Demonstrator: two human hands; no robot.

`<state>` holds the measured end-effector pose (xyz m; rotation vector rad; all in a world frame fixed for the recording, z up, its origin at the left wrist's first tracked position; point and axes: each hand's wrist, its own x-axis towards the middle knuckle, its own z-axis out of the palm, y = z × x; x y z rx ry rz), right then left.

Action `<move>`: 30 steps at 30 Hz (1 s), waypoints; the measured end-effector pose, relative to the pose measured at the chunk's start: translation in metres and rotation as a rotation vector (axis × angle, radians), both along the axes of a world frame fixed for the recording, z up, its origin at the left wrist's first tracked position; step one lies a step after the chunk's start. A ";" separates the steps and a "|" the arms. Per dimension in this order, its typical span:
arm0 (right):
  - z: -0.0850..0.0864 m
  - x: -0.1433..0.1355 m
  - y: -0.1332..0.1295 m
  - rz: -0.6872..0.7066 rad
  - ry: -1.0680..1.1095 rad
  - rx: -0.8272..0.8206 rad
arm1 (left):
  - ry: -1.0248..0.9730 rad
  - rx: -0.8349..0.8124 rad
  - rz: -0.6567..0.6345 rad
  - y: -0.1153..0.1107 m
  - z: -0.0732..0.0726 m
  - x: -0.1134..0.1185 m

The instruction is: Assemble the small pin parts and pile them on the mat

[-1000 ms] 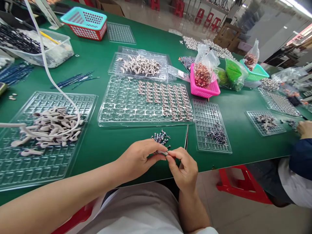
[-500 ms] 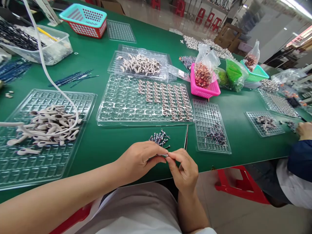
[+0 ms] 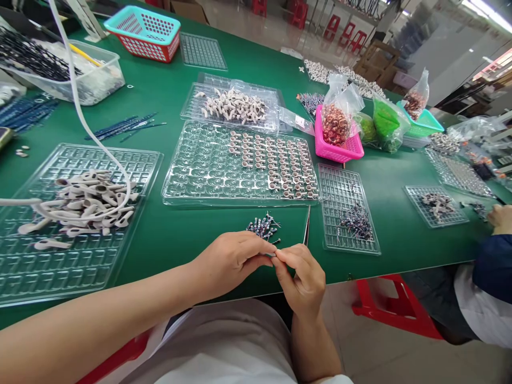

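Your left hand (image 3: 231, 262) and right hand (image 3: 304, 276) meet just above the near edge of the green counter (image 3: 192, 232). The grip of each is pinched, thumb against fingers, on a small light-coloured piece (image 3: 272, 254) between them; the fingertips hide most of it. The metal tweezers (image 3: 307, 226) point away from you, their lower end hidden behind the right hand; contact with that hand cannot be told.

Just beyond your fingers lies a cluster of small wired parts (image 3: 263, 226). Beyond it is the large clear tray (image 3: 200, 170), with light-coloured housings (image 3: 286, 165) seated in its right-hand cavities. Behind that tray, a pile of whitish shells (image 3: 236, 105) rests on stacked clear trays (image 3: 191, 109).

To the left, a clear tray (image 3: 48, 272) carries loose grey-white shells (image 3: 94, 200), with a white cable (image 3: 76, 96) looping across them. To the right, a narrow tray (image 3: 330, 205) carries dark wired parts (image 3: 356, 221); a pink basket (image 3: 340, 154) stands beyond it.
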<state>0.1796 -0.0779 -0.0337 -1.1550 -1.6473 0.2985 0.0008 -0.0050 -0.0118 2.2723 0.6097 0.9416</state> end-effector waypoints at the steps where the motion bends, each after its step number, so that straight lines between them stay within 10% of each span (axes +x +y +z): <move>1: 0.000 0.000 0.000 0.004 -0.007 -0.004 | 0.009 -0.013 0.001 0.000 0.000 0.000; 12: 0.001 0.000 -0.006 -0.209 0.087 -0.249 | 0.105 -0.385 0.073 -0.001 0.017 -0.001; 30: 0.002 -0.002 -0.002 -0.239 -0.001 -0.247 | 0.187 0.038 0.103 0.000 0.006 -0.004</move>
